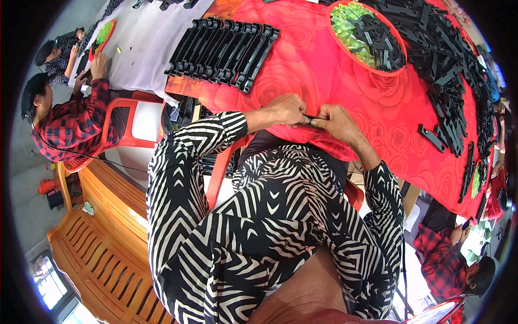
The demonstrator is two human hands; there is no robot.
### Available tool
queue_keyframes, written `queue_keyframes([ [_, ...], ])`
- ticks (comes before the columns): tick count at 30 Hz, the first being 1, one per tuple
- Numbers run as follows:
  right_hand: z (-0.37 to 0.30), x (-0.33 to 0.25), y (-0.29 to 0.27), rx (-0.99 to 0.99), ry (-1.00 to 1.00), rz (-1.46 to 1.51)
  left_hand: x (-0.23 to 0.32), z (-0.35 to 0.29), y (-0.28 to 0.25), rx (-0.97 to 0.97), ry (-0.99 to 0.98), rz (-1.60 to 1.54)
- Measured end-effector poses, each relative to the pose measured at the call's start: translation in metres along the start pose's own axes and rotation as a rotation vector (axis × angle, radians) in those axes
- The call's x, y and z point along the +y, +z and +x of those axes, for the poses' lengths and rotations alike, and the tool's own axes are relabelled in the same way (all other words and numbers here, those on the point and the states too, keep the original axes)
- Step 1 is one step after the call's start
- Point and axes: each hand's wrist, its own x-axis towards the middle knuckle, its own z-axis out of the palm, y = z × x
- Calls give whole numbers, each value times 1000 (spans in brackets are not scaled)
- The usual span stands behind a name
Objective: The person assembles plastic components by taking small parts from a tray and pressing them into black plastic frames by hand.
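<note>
My left hand (pixel 288 109) and my right hand (pixel 335 122) meet at the table's near edge. Between them they grip a small black plastic piece (pixel 309 120), its ends covered by my fingers. Both hands are closed, thumbs and fingertips pressed on it. Beyond my left hand, long black plastic strips (pixel 224 53) lie side by side in a neat row. Ahead and to the right sits a basket with an orange-red rim (pixel 372 71), filled with yellow-green bits (pixel 348 19) and small black parts (pixel 380 43).
A red rose-patterned cloth (pixel 367 100) covers the table. Loose black strips (pixel 448 81) are heaped along its right side. Co-workers in checked shirts sit at left (pixel 70 124) and lower right (pixel 440 259). Behind at left stand a red chair (pixel 129 121) and a wooden bench (pixel 102 243).
</note>
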Motion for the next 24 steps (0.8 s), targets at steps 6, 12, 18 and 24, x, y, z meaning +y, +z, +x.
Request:
queue_keyframes([
  [6,2,8,1,25,-5,21,-11,3,2,14,42,4],
  [12,0,11,-17,-84,-79,427,-12,0,-2,2,49,-79],
  [18,-12,-12,-9,172,-42,136,-3,-2,-2,18,42,-146],
  [24,-20,-19,-5,327,-139,-12,-14,-3,8,107,103,-119],
])
